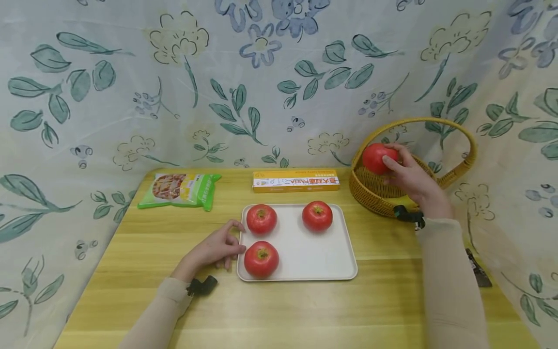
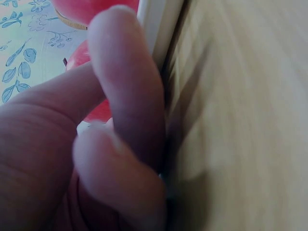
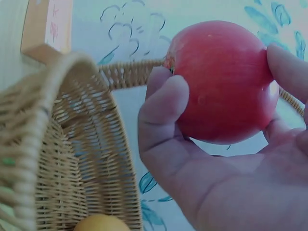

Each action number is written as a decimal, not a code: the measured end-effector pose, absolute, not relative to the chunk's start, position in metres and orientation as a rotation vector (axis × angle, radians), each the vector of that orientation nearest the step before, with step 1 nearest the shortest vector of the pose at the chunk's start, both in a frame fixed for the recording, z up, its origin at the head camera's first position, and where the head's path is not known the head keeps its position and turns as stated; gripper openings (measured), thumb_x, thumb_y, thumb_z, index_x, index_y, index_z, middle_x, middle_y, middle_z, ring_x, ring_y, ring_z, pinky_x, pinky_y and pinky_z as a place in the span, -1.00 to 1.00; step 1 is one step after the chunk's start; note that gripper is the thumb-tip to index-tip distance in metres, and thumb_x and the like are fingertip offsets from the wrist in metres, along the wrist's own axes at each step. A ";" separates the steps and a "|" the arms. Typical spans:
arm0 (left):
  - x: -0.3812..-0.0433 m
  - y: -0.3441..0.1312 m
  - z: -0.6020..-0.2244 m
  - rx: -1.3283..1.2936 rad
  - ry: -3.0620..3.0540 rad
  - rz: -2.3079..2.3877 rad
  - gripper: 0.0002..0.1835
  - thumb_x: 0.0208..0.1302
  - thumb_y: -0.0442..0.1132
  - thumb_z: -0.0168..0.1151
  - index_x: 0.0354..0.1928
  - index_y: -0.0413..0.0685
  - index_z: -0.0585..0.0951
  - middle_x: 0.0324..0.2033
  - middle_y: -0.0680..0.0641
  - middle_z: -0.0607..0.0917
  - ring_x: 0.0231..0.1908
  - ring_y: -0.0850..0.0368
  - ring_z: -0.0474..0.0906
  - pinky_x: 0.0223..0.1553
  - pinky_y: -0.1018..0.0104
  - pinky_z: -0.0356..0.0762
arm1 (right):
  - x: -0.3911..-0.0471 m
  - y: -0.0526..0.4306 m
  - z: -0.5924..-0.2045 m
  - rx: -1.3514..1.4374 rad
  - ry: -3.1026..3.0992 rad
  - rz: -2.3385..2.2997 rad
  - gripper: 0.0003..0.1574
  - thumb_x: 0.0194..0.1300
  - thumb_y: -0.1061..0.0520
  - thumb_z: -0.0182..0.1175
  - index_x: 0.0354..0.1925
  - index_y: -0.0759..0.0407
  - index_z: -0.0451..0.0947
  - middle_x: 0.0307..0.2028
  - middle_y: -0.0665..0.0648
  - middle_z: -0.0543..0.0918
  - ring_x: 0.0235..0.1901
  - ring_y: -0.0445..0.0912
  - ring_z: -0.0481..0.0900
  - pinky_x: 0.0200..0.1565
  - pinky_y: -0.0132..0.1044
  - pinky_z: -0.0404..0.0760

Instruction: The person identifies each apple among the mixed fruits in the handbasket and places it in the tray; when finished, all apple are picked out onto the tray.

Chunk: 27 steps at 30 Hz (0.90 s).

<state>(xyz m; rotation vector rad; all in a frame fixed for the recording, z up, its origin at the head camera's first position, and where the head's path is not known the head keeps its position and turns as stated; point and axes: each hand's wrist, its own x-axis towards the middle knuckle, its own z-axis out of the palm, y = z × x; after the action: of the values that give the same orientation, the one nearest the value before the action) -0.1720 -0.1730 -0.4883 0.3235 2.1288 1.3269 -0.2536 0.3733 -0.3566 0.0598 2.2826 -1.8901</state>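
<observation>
My right hand (image 1: pixel 411 177) grips a red pomegranate (image 1: pixel 378 159) between thumb and fingers, up over the wicker basket (image 1: pixel 370 198). In the right wrist view the pomegranate (image 3: pixel 224 82) is held beside the basket's rim (image 3: pixel 120 139). My left hand (image 1: pixel 218 245) is at the left edge of the white tray (image 1: pixel 314 259), fingers loosely bent and fingertips right at the rim. On the tray are a pomegranate (image 1: pixel 261 219) at back left, one (image 1: pixel 261 259) at front left and one (image 1: pixel 317 216) at back right. The left wrist view shows bent fingers (image 2: pixel 127 77) close to the tray.
Behind the tray lies a yellow-and-white pasta box (image 1: pixel 296 181). A green food packet (image 1: pixel 180 190) is at the back left of the wooden table (image 1: pixel 131 257). Something yellow (image 3: pixel 103 224) sits inside the basket, whose tall handle (image 1: pixel 418 120) arches up. A dark object (image 1: pixel 478 269) lies beyond the right sleeve.
</observation>
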 end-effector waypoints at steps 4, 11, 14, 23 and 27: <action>-0.171 -0.173 -0.488 0.321 2.123 1.333 -0.37 0.40 -0.02 0.44 0.32 0.07 0.31 -0.49 -0.04 0.67 -0.71 0.12 0.55 -0.67 0.37 0.39 | -0.242 0.364 -0.356 -0.025 2.303 -1.898 -0.31 0.62 -0.07 0.13 0.51 -0.47 0.09 0.56 0.34 -0.06 -0.09 -0.17 0.60 -0.22 -0.36 0.68; -0.172 -0.174 -0.490 0.326 2.122 1.333 -0.37 0.40 -0.01 0.44 0.33 0.07 0.31 -0.47 -0.04 0.67 -0.70 0.12 0.56 -0.67 0.37 0.40 | -0.223 0.344 -0.354 -0.106 2.373 -1.821 -0.21 0.64 -0.07 0.10 0.57 -0.53 -0.06 0.59 0.36 -0.03 0.11 -0.08 0.50 -0.11 -0.39 0.71; -0.172 -0.174 -0.491 0.323 2.116 1.334 -0.37 0.40 -0.01 0.44 0.32 0.08 0.30 -0.48 -0.03 0.67 -0.70 0.12 0.56 -0.67 0.38 0.40 | -0.216 0.335 -0.354 -0.134 2.393 -1.777 -0.18 0.65 -0.06 0.08 0.59 -0.52 -0.11 0.59 0.42 0.02 0.15 -0.05 0.46 -0.07 -0.40 0.71; -0.173 -0.174 -0.492 0.315 2.121 1.333 -0.40 0.40 -0.03 0.44 0.30 0.12 0.31 -0.48 -0.03 0.68 -0.71 0.12 0.56 -0.68 0.38 0.40 | -0.197 0.309 -0.354 -0.201 2.394 -1.681 -0.13 0.65 0.00 0.11 0.66 -0.23 -0.12 0.51 0.36 0.25 -0.07 -0.14 0.62 -0.04 -0.34 0.71; -0.173 -0.174 -0.492 0.308 2.123 1.326 -0.39 0.40 -0.01 0.44 0.32 0.12 0.31 -0.47 -0.03 0.68 -0.70 0.12 0.56 -0.66 0.39 0.41 | -0.189 0.297 -0.354 -0.208 2.380 -1.637 -0.17 0.61 0.00 0.18 0.63 -0.20 0.01 0.51 0.33 0.27 -0.12 -0.10 0.64 0.00 -0.31 0.69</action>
<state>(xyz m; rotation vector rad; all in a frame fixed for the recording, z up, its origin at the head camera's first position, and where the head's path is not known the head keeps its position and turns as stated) -0.1735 -0.1741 -0.4918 0.3083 2.1234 1.3256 -0.1893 0.2970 -0.3544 -0.2082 2.3796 -1.6369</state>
